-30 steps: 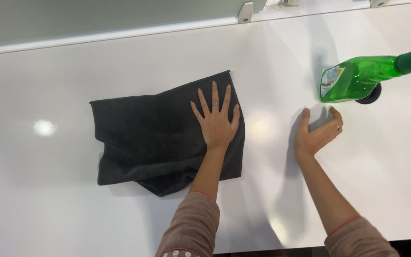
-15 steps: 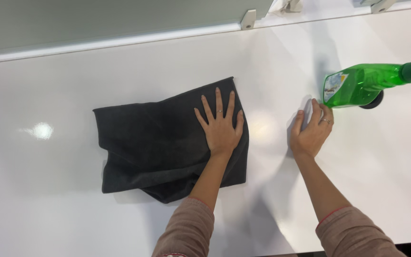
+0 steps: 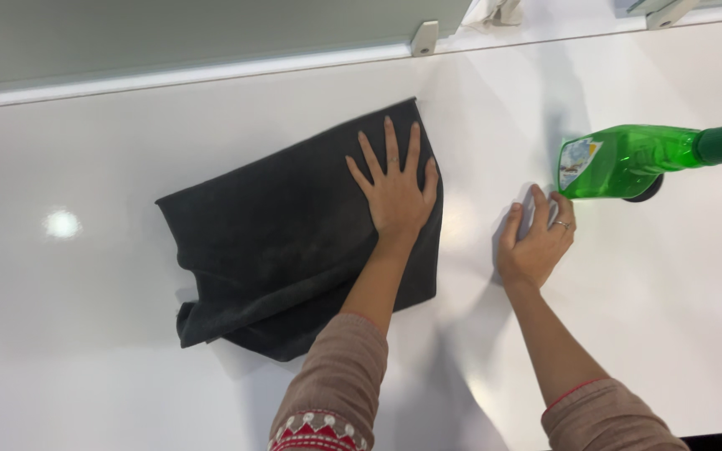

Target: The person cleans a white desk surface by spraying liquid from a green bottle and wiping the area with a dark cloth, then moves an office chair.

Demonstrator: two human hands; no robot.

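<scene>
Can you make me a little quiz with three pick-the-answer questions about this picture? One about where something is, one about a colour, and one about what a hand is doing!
1. Where is the spray bottle?
A. On top of the cloth
B. Far side of the right hand, away from the cloth
C. Between the two hands

2. What colour is the cloth?
A. Dark grey, nearly black
B. Bright yellow
C. Pink

3. What is the left hand doing?
A. Gripping the spray bottle
B. Making a fist in the air
C. Lying flat on the cloth, fingers spread

Answers:
1. B, the green bottle sits just past the right hand on the white table, with the cloth on the hand's other side.
2. A, the cloth looks charcoal against the white top.
3. C, the palm presses down on the cloth's corner with all fingers open.
</scene>
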